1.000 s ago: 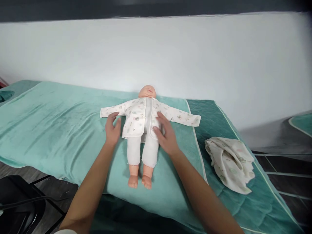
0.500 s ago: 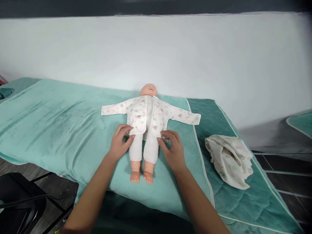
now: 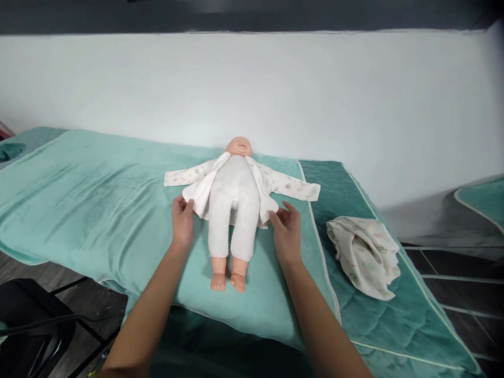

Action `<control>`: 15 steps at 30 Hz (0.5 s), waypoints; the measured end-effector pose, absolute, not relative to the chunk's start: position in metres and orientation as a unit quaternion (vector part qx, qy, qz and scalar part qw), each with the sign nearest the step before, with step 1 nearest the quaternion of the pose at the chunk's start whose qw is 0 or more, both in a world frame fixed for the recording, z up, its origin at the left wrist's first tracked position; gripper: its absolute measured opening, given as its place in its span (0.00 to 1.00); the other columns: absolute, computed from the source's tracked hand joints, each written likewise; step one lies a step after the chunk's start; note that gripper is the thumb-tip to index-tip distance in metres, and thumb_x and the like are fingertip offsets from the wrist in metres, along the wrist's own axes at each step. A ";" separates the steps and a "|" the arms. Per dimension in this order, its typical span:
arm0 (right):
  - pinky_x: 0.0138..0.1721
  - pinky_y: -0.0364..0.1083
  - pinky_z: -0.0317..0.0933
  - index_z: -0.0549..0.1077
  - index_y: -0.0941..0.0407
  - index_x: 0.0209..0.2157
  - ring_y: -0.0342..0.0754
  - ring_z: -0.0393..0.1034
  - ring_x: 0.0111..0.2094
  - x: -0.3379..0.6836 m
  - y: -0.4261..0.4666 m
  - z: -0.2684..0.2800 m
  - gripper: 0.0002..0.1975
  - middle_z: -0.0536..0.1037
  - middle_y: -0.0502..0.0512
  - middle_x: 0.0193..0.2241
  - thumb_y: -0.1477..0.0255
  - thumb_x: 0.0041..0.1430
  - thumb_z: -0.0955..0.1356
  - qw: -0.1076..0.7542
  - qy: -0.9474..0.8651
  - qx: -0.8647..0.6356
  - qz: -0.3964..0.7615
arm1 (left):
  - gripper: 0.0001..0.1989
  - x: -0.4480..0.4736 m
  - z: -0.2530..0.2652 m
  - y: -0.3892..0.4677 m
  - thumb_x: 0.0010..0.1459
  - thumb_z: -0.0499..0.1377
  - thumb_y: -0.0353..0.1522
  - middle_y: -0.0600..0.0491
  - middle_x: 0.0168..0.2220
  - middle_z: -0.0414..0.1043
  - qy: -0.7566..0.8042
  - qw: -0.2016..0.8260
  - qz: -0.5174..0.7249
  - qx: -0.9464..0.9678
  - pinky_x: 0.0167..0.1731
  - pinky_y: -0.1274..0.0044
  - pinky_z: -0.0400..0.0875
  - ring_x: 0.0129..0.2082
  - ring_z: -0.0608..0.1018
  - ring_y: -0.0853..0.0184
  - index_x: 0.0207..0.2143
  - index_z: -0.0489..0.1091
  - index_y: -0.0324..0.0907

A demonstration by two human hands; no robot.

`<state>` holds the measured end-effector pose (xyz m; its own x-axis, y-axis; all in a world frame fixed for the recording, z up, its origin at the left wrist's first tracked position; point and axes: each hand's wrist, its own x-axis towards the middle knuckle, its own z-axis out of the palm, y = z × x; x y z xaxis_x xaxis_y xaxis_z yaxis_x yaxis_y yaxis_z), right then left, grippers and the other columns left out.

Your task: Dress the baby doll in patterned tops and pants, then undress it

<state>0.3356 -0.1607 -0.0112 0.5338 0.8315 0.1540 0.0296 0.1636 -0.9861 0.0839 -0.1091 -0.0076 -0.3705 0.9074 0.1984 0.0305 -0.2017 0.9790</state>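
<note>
A baby doll (image 3: 236, 178) with a white cloth body lies on its back, head toward the wall and bare feet toward me. Its arms are inside the sleeves of a white printed baby jacket (image 3: 285, 182), which is spread open at the front. My left hand (image 3: 183, 221) pinches the lower corner of the left front panel, folded outward. On the other side, my right hand (image 3: 286, 231) grips the lower corner of the right panel between thumb and fingers. The white torso shows between the two panels.
A crumpled printed baby garment (image 3: 364, 254) lies at the right on a dark green quilted cover (image 3: 394, 331). Light green cloth (image 3: 118, 210) covers the bed under the doll. A white wall stands behind, and a black chair (image 3: 35, 320) is at lower left.
Both hands have taken hold of the jacket's front panels and moved outward with them. The jacket has opened, baring the doll's white torso.
</note>
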 end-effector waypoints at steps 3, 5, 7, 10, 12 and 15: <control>0.53 0.57 0.66 0.61 0.53 0.60 0.56 0.66 0.58 0.335 -0.169 -0.009 0.34 0.67 0.64 0.59 0.59 0.56 0.72 0.621 -0.437 -0.607 0.235 | 0.17 0.081 -0.007 -0.116 0.59 0.60 0.31 0.46 0.52 0.67 0.576 0.178 0.625 0.496 0.50 0.69 0.71 0.54 0.71 0.62 0.51 0.65 0.45; 0.59 0.60 0.61 0.64 0.53 0.59 0.59 0.57 0.65 0.334 -0.174 -0.008 0.31 0.58 0.65 0.65 0.59 0.57 0.71 0.569 -0.504 -0.621 0.191 | 0.18 0.081 -0.006 -0.121 0.59 0.60 0.30 0.45 0.55 0.63 0.579 0.103 0.583 0.560 0.56 0.64 0.67 0.59 0.67 0.58 0.52 0.65 0.45; 0.60 0.62 0.59 0.65 0.54 0.59 0.60 0.54 0.66 0.333 -0.176 -0.009 0.29 0.57 0.67 0.66 0.61 0.59 0.69 0.517 -0.557 -0.629 0.161 | 0.19 0.082 -0.005 -0.124 0.58 0.60 0.30 0.44 0.54 0.63 0.570 0.086 0.535 0.617 0.60 0.60 0.63 0.59 0.66 0.55 0.53 0.65 0.44; 0.56 0.62 0.62 0.64 0.57 0.60 0.61 0.63 0.59 0.332 -0.175 -0.011 0.28 0.68 0.68 0.57 0.64 0.60 0.67 0.467 -0.585 -0.647 0.143 | 0.21 0.085 -0.007 -0.122 0.58 0.62 0.31 0.43 0.52 0.65 0.561 0.085 0.486 0.665 0.60 0.58 0.63 0.57 0.67 0.53 0.54 0.65 0.44; 0.52 0.61 0.64 0.66 0.57 0.59 0.60 0.68 0.51 0.333 -0.173 -0.012 0.26 0.73 0.65 0.50 0.66 0.61 0.65 0.451 -0.589 -0.656 0.141 | 0.20 0.086 -0.009 -0.120 0.58 0.61 0.32 0.43 0.51 0.66 0.558 0.068 0.468 0.682 0.58 0.58 0.64 0.55 0.68 0.53 0.54 0.65 0.44; 0.47 0.57 0.65 0.70 0.58 0.56 0.57 0.70 0.43 0.336 -0.173 -0.012 0.22 0.77 0.62 0.44 0.69 0.61 0.62 0.462 -0.576 -0.659 0.143 | 0.17 0.086 -0.011 -0.120 0.59 0.60 0.30 0.45 0.47 0.68 0.566 0.040 0.451 0.689 0.53 0.58 0.66 0.50 0.70 0.54 0.50 0.65 0.43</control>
